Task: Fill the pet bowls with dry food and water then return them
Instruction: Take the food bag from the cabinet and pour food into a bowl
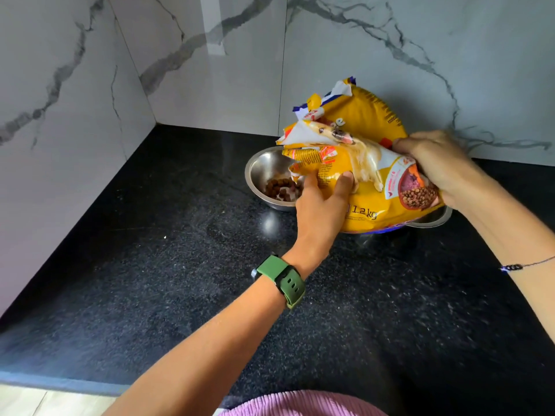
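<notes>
Just beyond our left hand (322, 199), which grips the yellow dog-food bag (369, 175) near its torn mouth, the steel bowl (261, 172) holds some kibble (277, 187). Our right hand (432, 163) clutches the bag's bottom over a second bowl (437, 219); tipping it too fast could spill kibble onto the black counter (180, 265).

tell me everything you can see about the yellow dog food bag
The dog food bag is glossy yellow plastic, printed with a dog, a bowl of kibble and "1.2 kg". Its torn, crumpled top points left over the steel bowl, which already holds some kibble. It lies tipped on its side above the black counter. The left hand grips its neck; the right hand grips its base. A second bowl peeks out underneath.
</notes>
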Tool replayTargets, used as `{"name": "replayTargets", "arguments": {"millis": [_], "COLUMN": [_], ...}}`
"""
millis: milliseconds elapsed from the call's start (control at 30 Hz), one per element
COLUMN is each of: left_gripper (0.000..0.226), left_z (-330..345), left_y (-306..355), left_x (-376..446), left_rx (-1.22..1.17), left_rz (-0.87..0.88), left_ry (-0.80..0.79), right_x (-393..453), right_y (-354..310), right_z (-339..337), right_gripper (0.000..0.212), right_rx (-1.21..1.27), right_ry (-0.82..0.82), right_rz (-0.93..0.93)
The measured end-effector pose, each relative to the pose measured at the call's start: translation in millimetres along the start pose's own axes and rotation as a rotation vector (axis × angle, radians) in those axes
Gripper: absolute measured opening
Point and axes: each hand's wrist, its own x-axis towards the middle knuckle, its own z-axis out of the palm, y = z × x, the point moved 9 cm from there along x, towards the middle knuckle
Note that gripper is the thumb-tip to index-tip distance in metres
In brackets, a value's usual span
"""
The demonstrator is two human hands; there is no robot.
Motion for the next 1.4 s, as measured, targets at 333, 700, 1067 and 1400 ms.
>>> {"name": "replayTargets", "arguments": {"millis": [333, 700, 1067, 1400], "left_gripper": [0.064, 0.059, 0.053, 0.059], "left_z": [-8, -3, -7, -9], "left_y": [19, 8, 1, 20], "left_x": [-5, 1, 0, -10], "left_rx": [0.095, 0.068, 0.004, 0.078], "left_rz": [0.170, 0.031, -0.050, 0.089], "left_ry": [0.069, 0.015, 0.022, 0.070], "right_x": [-6, 2, 4, -4], "right_y": [-4, 8, 7, -9], "right_z": [-9, 1, 8, -7], "right_gripper": [0.022, 0.035, 0.044, 0.020], "right_rx": [0.105, -0.031, -0.053, 0.016], "right_ry": [0.075, -0.043, -0.058, 0.044], "right_rz": [-0.099, 0.022, 0.036, -0.083]}}
